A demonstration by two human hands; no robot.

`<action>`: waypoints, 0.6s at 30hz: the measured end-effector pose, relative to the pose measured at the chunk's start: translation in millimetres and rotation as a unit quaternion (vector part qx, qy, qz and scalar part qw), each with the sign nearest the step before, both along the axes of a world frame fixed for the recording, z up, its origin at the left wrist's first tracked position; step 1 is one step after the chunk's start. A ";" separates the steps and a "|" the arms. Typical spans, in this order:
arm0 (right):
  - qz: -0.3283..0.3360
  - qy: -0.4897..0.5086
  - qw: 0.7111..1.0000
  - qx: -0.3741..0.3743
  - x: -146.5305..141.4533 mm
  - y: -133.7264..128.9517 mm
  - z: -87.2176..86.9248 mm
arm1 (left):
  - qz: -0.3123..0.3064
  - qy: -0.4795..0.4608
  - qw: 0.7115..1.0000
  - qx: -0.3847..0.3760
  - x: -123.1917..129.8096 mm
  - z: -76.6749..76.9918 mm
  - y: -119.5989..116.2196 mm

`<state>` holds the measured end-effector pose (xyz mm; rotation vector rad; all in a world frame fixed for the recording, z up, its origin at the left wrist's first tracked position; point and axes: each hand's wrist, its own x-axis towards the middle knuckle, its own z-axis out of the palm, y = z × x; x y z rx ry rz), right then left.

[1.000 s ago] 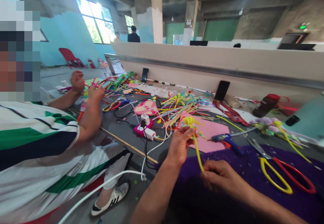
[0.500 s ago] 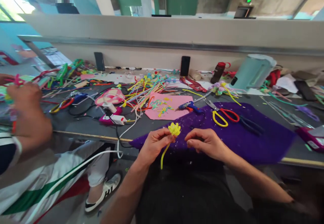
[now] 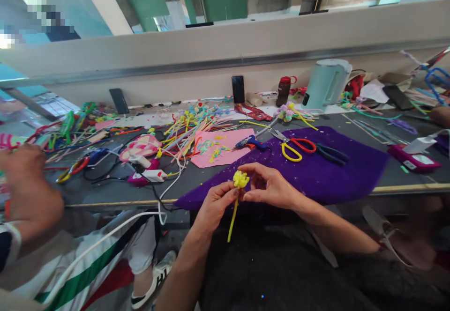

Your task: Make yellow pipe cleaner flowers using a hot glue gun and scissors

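A yellow pipe-cleaner flower (image 3: 241, 179) with a stem hanging down is pinched just under its head by my left hand (image 3: 220, 204). My right hand (image 3: 269, 187) is close on the flower's right side, thumb and forefinger apart and curved about it; whether a fingertip touches the petals I cannot tell. Both hands are in front of the table edge, by a purple cloth (image 3: 316, 180). On that cloth lie scissors (image 3: 294, 146) with red and yellow handles, dark pliers (image 3: 332, 153) and a blue glue gun (image 3: 253, 143).
Scraps lie on a pink sheet (image 3: 239, 140). Behind are a heap of coloured pipe cleaners (image 3: 197, 123), a phone (image 3: 238, 90), a bottle (image 3: 283, 93) and a kettle (image 3: 326, 84). A white cable (image 3: 133, 212) hangs at the left, near a co-worker's arm (image 3: 31, 194).
My right hand has moved left to the flower, its fingers spreading apart. The left hand still holds the flower. The view has shifted right and tilted, showing another person's foot at right.
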<state>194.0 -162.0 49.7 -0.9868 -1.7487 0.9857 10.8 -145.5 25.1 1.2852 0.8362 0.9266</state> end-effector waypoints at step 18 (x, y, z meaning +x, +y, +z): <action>0.096 0.153 0.979 -0.095 -7.8 -0.1 -14.3 | -0.071 0.027 0.996 0.039 1.3 -14.5 1.6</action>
